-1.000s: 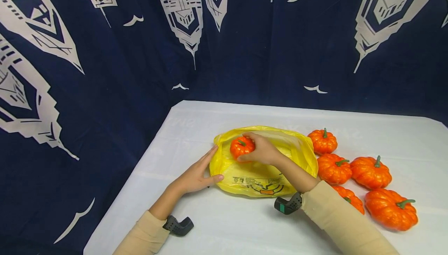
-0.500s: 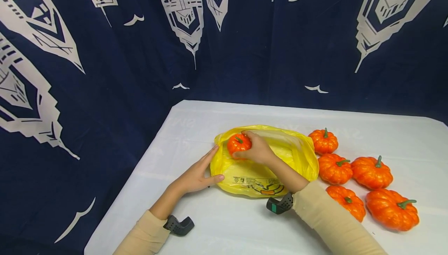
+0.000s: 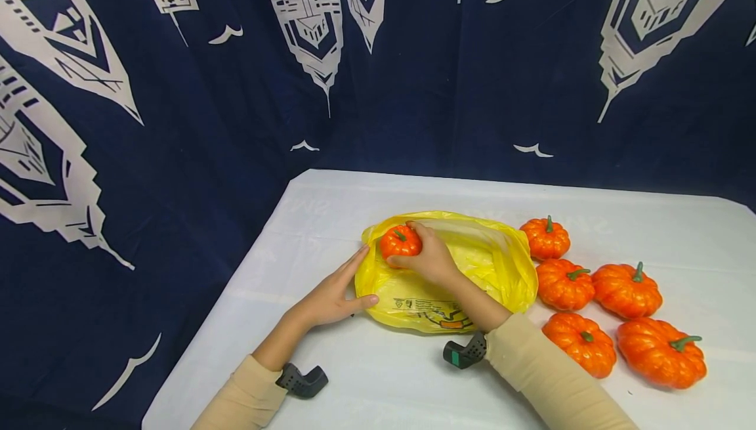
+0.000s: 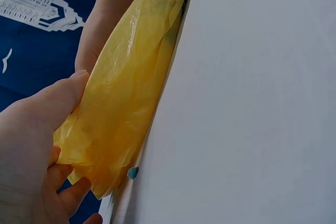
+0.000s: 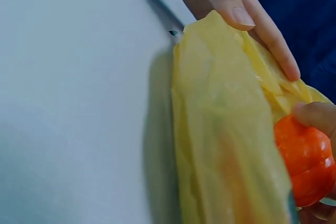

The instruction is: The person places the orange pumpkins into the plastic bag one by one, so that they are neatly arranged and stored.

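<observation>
A yellow plastic bag (image 3: 516,276) lies on the table with its mouth spread wide. Inside its left part, my right hand (image 3: 434,258) grips a small orange pumpkin (image 3: 396,243) with a green stem, thumb on the near side and fingers on the far side. The right wrist view shows this pumpkin (image 5: 304,163) beside the bag's wall (image 5: 226,108). My left hand (image 3: 327,299) rests against the bag's left end, its thumb and fingers spread apart along the edge. In the left wrist view, the left thumb (image 4: 65,95) touches the yellow plastic (image 4: 126,77).
Right of the bag sit several orange pumpkins, among them a far one (image 3: 546,239), a near one (image 3: 581,343) and a large one (image 3: 661,354). They stand on a white-covered table (image 3: 378,390). A dark blue printed curtain (image 3: 413,108) hangs behind.
My right hand has moved slightly left with the pumpkin, toward the bag's left end. The right forearm shifted left, uncovering more of the near pumpkin. The left hand has stayed put.
</observation>
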The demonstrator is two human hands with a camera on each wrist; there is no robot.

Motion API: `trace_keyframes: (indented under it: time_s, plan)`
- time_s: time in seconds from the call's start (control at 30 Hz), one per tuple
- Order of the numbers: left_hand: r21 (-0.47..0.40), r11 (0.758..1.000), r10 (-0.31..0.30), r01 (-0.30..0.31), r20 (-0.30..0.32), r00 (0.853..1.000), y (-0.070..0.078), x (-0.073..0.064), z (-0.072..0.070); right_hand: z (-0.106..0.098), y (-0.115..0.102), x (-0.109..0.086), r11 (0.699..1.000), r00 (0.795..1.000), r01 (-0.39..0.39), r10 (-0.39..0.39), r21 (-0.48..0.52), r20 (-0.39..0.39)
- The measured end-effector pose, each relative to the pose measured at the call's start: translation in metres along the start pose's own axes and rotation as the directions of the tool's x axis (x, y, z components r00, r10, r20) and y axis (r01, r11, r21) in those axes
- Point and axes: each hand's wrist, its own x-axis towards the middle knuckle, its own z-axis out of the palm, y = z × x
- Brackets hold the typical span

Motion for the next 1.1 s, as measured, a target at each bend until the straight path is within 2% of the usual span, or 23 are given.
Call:
trace_keyframes:
  time_s: [0.27, 0.53, 1.1]
  plan:
    - [-0.007, 1.000, 0.003, -0.003, -0.005, 1.000, 0.001, -0.001, 0.000, 0.006, 0.003, -0.002, 1.000, 0.999, -0.011, 0.012, 0.028, -0.029]
    - [-0.020, 0.999, 0.025, -0.025, -0.010, 1.000, 0.003, -0.001, 0.000, 0.008, 0.003, -0.004, 0.999, 1.000, -0.012, 0.013, 0.038, -0.026]
    - [-0.006, 1.000, -0.010, 0.010, 0.005, 1.000, 0.000, 0.000, 0.000, -0.007, -0.005, -0.011, 0.996, 0.999, 0.012, -0.008, 0.090, -0.041]
